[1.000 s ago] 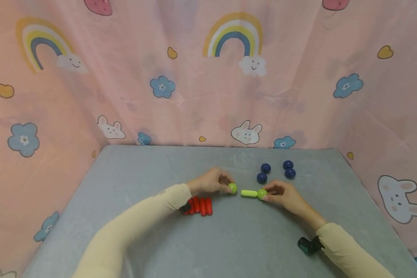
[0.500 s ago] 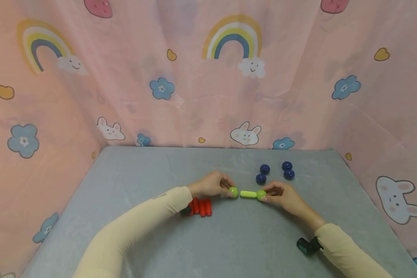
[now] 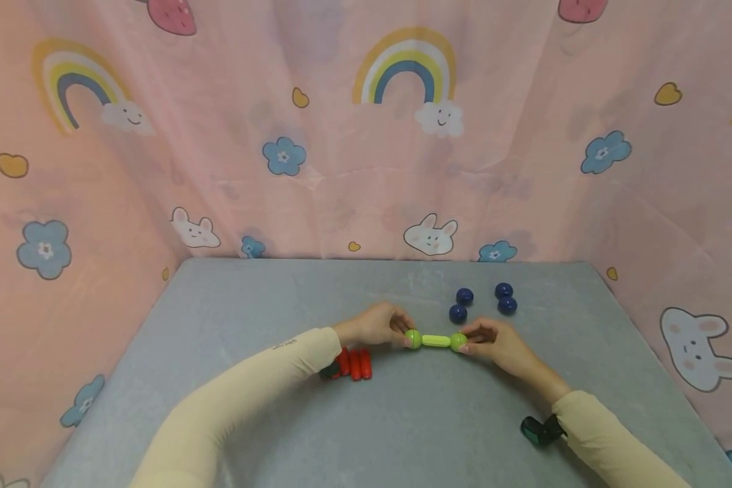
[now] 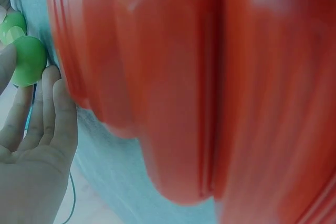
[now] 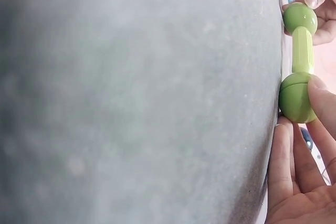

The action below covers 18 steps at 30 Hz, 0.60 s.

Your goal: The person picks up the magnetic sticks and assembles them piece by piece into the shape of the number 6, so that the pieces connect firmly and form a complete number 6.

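Thumb and fingers of my left hand [image 3: 378, 327] pinch a green ball [image 3: 412, 339] at the left end of a ribbed yellow-green rod [image 3: 436, 341]. At the rod's right end, my right hand [image 3: 501, 347] pinches another green ball [image 3: 458, 341]. Seen from the right wrist, the rod [image 5: 302, 51] meets both balls in one straight line, low over the table. The left wrist view has the left hand's ball [image 4: 30, 61] between thumb and fingers, with red rods [image 4: 173, 87] close to the lens.
Several red rods [image 3: 356, 364] lie side by side under the left wrist, some partly hidden by the sleeve. Dark blue balls [image 3: 458, 314] sit in two pairs behind the right hand. Pink patterned cloth [image 3: 341, 190] hangs around the grey table [image 3: 366, 434].
My left hand has moved slightly right and brought its green ball up against the rod's left end, closing the gap. The right hand stays almost still, holding its ball.
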Available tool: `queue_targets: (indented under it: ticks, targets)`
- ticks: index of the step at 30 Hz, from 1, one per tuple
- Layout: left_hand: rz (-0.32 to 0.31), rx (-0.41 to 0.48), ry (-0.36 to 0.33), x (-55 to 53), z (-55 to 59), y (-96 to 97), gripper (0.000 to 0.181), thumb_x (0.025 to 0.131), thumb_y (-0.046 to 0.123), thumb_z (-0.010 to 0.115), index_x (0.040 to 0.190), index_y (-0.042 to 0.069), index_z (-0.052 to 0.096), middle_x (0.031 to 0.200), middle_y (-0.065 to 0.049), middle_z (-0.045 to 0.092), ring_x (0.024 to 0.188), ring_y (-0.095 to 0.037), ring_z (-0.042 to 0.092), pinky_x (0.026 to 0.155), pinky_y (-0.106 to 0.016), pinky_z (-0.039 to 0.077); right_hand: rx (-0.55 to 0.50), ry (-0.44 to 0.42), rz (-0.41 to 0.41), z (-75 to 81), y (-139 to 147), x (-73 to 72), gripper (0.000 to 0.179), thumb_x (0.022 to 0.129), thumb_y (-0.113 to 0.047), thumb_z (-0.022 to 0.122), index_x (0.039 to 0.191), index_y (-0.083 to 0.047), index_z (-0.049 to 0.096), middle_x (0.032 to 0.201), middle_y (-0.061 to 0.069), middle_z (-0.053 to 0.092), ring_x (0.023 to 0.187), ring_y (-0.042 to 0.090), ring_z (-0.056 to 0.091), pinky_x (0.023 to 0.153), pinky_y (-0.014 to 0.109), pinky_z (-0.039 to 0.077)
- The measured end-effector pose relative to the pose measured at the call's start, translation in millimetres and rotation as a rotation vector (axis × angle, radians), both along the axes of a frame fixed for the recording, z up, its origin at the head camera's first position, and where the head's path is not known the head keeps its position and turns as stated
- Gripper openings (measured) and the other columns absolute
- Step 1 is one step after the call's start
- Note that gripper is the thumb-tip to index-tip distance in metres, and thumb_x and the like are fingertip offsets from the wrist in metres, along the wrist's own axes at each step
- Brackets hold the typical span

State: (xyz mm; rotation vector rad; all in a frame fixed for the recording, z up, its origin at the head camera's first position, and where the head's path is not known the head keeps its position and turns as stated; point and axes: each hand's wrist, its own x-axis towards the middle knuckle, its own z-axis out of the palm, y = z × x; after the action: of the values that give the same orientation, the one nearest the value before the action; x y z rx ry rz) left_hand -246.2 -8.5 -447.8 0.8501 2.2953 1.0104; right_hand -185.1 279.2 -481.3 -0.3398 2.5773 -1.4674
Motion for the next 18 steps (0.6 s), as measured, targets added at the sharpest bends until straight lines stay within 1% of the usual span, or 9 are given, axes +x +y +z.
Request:
queue_targets:
  ticks: [4, 9, 12, 16, 18]
  targets:
    - [0.001, 0.014, -0.012, -1.9, -4.3, -0.4, 0.031, 0.086, 0.012, 0.077, 0.115, 0.005, 0.071, 0.110, -0.008, 0.074, 0.097, -0.014, 0.068, 0.078, -0.019, 0.055, -0.001, 0.003, 0.005, -0.6, 0.3, -0.5, 0.034, 0.086, -0.022, 0.077, 0.113, -0.004, 0.067, 0.112, 0.017, 0.070, 0.092, 0.006, 0.067, 0.078, 0.019, 0.055]
    - [0.000, 0.038, -0.021, -3.9, -6.9, -6.4, 0.033, 0.087, 0.012, 0.076, 0.119, 0.005, 0.069, 0.115, -0.010, 0.072, 0.103, -0.018, 0.069, 0.083, -0.020, 0.056, -0.003, 0.009, 0.005, -1.8, 0.9, -1.1, 0.033, 0.086, -0.022, 0.077, 0.113, -0.004, 0.068, 0.112, 0.017, 0.070, 0.091, 0.005, 0.067, 0.078, 0.019, 0.055]
    - [0.011, 0.048, -0.021, -4.2, -5.6, -12.6, 0.034, 0.088, 0.012, 0.075, 0.120, 0.004, 0.068, 0.116, -0.011, 0.072, 0.104, -0.019, 0.069, 0.085, -0.021, 0.056, -0.001, 0.012, 0.003, -2.5, 1.1, -1.4, 0.033, 0.086, -0.021, 0.077, 0.112, -0.004, 0.068, 0.111, 0.017, 0.070, 0.090, 0.004, 0.067, 0.077, 0.019, 0.055]
    - [0.031, 0.059, 0.000, -3.1, -1.8, -22.5, 0.034, 0.088, 0.014, 0.075, 0.119, 0.002, 0.068, 0.112, -0.010, 0.073, 0.099, -0.017, 0.070, 0.084, -0.021, 0.056, 0.003, 0.012, -0.002, -3.0, 1.2, -1.4, 0.033, 0.086, -0.022, 0.078, 0.112, -0.005, 0.068, 0.111, 0.016, 0.070, 0.090, 0.005, 0.067, 0.077, 0.019, 0.055]
    - [0.037, 0.061, 0.022, -1.2, 1.0, -28.3, 0.034, 0.089, 0.015, 0.075, 0.119, 0.003, 0.068, 0.111, -0.009, 0.073, 0.098, -0.016, 0.070, 0.085, -0.020, 0.056, 0.006, 0.010, -0.002, -3.1, 0.8, -1.2, 0.034, 0.086, -0.023, 0.078, 0.112, -0.005, 0.068, 0.111, 0.016, 0.070, 0.090, 0.005, 0.067, 0.077, 0.019, 0.055]
